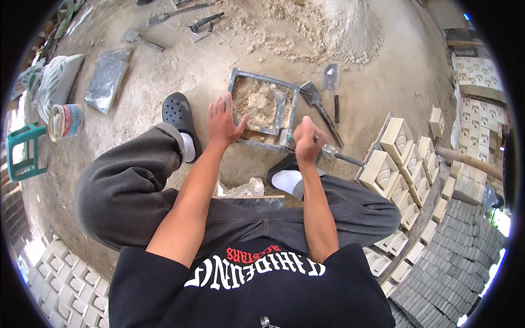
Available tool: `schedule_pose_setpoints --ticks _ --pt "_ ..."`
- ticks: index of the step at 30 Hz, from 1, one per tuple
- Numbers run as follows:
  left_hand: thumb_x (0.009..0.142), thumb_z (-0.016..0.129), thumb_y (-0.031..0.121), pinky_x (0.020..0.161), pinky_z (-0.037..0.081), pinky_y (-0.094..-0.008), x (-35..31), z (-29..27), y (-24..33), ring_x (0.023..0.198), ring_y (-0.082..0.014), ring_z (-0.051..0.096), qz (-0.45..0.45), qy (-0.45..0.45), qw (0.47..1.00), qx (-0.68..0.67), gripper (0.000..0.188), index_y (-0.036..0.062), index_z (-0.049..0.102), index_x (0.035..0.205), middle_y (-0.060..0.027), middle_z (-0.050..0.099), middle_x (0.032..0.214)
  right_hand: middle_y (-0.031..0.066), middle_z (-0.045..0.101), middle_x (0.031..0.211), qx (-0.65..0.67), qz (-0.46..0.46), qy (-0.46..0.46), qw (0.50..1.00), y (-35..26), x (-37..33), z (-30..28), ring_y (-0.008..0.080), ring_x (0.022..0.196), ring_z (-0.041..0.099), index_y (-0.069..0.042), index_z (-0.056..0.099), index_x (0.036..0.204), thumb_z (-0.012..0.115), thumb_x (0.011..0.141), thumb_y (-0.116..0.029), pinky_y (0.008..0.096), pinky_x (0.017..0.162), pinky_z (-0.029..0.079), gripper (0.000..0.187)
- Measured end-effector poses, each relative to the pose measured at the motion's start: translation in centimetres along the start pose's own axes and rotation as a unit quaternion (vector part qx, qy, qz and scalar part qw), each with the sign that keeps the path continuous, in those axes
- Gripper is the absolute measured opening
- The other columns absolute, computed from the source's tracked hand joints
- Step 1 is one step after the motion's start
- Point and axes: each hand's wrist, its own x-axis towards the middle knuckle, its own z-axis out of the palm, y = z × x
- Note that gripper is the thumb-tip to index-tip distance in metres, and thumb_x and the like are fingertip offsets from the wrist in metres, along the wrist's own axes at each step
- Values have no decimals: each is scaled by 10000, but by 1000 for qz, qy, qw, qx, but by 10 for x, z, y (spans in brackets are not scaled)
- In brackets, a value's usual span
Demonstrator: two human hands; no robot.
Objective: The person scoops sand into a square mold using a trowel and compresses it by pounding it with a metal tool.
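Observation:
A square grey metal mould frame (pixel 269 78) lies on the ground in front of me, with pale crumbly material (pixel 257 104) inside. A smaller angled metal piece (pixel 279 109) sits within it at the right. My left hand (pixel 223 123) rests at the frame's left side, fingers stretched out and thumb spread. By the frame's lower right corner, my right hand (pixel 308 141) is closed in a fist; what it grips is mostly hidden. Just right of that fist lies a hammer-like tool (pixel 345 158). A flat-bladed tool (pixel 322 109) and a small trowel (pixel 330 79) lie beyond.
Pale powder (pixel 355 33) is heaped at the far right. Moulded blocks (pixel 396 139) stand in rows at right. At left are a flat grey plate (pixel 108 81), a bucket (pixel 65 121), a green stool (pixel 25 152) and a sack (pixel 59 82). A brush-like tool (pixel 141 39) lies far left.

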Motion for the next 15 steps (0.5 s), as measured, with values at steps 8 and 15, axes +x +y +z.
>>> schedule_pose_setpoints --ticks 8,15 --pt "854 586 535 1129 255 -479 2 -4 5 1323 -363 403 7 10 1000 -2 870 -8 298 1469 -235 470 1358 -4 420 485 -97 -17 -46 994 -15 7 10 72 452 347 -21 415 541 493 971 -160 300 445 242 459" --pt "859 590 529 1126 256 -488 1 -2 5 1313 -374 407 3 4 1000 -8 870 -15 293 1470 -217 483 1340 -21 424 487 -95 3 -59 994 8 5 5 56 464 355 -10 437 535 503 974 -156 294 443 246 468"
